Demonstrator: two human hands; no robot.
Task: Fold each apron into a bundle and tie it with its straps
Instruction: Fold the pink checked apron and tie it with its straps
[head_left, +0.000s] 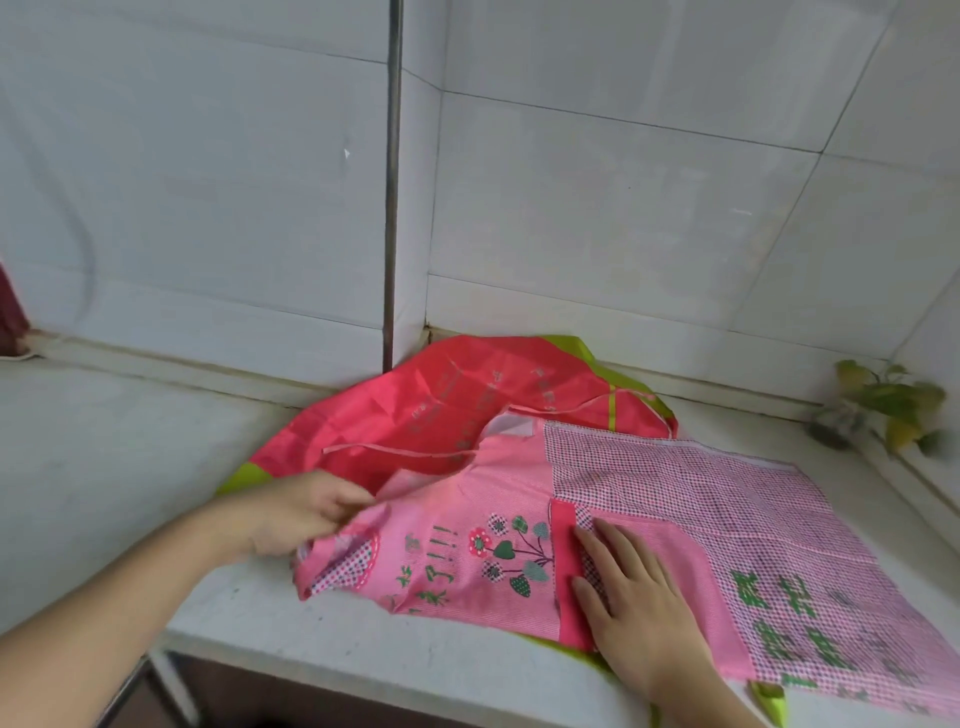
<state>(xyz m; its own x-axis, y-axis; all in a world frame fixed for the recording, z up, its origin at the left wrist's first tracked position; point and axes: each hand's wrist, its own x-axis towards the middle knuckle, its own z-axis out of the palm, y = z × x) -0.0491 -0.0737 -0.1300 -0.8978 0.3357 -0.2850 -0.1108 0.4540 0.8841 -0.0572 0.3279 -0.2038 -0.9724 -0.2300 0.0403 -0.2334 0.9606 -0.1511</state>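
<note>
A pink apron (649, 530) with checked panels, flower prints and green lettering lies spread on the white counter (130, 467). Its thin pink strap (395, 449) trails across a red apron (415, 400) with lime-green trim, which lies crumpled beneath and behind it in the corner. My left hand (306, 512) pinches the pink apron's left edge and lifts it slightly. My right hand (628, 597) lies flat with straight fingers on the apron's middle, beside a darker pink band.
White tiled walls close off the back and right. A grey vertical pipe (392, 182) runs down into the corner. A small leafy plant (883, 405) stands at the far right. A dark red cloth (10, 317) shows at the left edge. The counter's front edge drops off below.
</note>
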